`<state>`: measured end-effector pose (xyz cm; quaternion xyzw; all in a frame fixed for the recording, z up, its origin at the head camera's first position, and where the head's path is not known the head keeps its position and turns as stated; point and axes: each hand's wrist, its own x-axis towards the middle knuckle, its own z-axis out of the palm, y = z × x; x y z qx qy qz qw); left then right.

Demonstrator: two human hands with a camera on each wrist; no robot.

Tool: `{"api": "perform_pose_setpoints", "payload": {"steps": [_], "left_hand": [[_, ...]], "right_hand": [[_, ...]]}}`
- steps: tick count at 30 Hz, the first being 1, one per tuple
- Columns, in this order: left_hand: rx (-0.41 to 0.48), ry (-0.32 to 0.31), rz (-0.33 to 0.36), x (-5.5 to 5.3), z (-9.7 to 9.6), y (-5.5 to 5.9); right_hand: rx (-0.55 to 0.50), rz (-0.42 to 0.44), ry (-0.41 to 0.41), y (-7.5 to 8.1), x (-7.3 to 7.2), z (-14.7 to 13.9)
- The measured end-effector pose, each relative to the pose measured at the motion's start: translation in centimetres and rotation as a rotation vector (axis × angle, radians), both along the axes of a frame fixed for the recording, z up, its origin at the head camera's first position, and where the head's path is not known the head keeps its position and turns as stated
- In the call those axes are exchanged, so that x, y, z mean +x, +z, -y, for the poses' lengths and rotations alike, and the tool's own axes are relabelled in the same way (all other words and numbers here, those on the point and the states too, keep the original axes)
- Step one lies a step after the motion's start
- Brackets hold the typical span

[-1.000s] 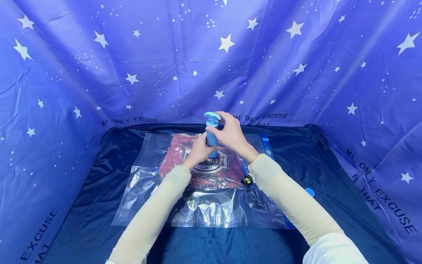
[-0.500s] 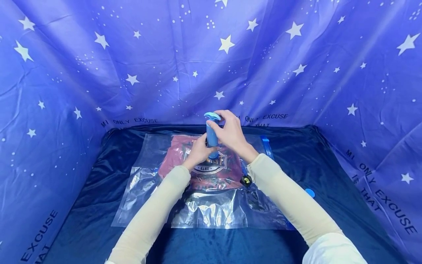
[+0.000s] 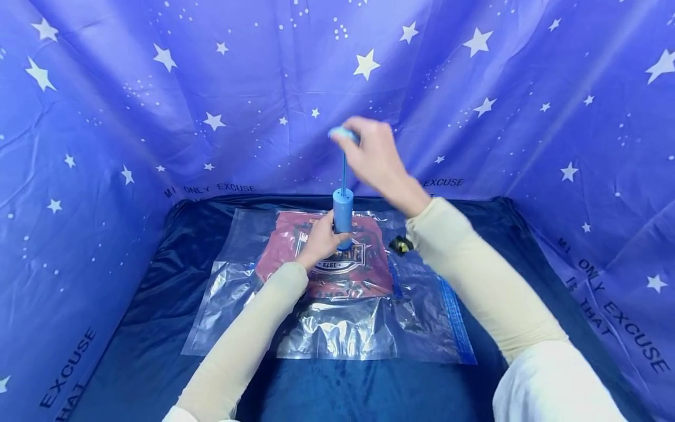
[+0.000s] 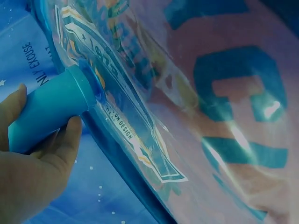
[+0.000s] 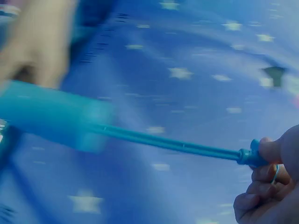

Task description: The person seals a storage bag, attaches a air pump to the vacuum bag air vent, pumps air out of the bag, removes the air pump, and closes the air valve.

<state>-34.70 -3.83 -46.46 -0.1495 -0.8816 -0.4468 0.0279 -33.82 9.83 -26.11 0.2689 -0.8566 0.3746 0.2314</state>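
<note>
A blue hand pump [image 3: 342, 205] stands upright on a clear plastic storage bag [image 3: 337, 337], over the printed badge of a reddish garment [image 3: 274, 252] packed inside. My left hand [image 3: 320, 239] grips the pump's barrel near its base, thumb and fingers on either side. Above it, my right hand [image 3: 375, 153] holds the pump's handle [image 3: 343, 133], with the thin rod [image 3: 344, 173] drawn far out of the barrel. In the right wrist view the fingers curl around the handle [image 5: 254, 156]. The left wrist view shows the barrel's base [image 4: 77, 88] right against the bag.
A blue zip strip [image 3: 457, 319] runs along the bag's right edge. A small black-and-yellow object [image 3: 401, 245] sits beside the right sleeve. Dark blue cloth [image 3: 327, 392] covers the table, and a star-printed curtain [image 3: 295, 99] surrounds the back and sides.
The right hand has risen with the handle, drawing the rod out of the barrel. The left hand stays on the barrel. The right sleeve now covers where a blue disc showed.
</note>
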Motion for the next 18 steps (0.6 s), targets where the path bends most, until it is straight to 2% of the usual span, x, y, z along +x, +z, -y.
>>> {"api": "perform_pose_setpoints", "payload": {"steps": [2,4,7,10,12,15,18], "left_hand": [[0.004,0.002,-0.008,0.1,-0.4,-0.1],[0.013,0.008,-0.009,0.2,-0.5,-0.3],[0.012,0.014,0.007,0.2,-0.4,-0.5],[-0.002,0.004,0.026,0.3,-0.4,-0.7],[-0.002,-0.004,0.028,0.3,-0.4,-0.7],[0.027,-0.010,0.026,0.2,-0.4,-0.6],[0.045,-0.008,0.012,0.1,-0.3,-0.5]], "right_hand": [[0.002,-0.064,-0.025,2.6,0.6,-0.1],[0.016,-0.092,-0.040,4.2,1.0,-0.1],[0.026,-0.128,-0.050,4.3,1.2,0.0],[0.014,-0.143,-0.044,3.0,1.0,-0.2],[0.043,-0.121,-0.049,1.6,0.7,-0.3],[0.156,-0.003,-0.039,-1.1,0.1,-0.4],[0.279,0.104,-0.028,-4.4,-0.4,-0.6]]}}
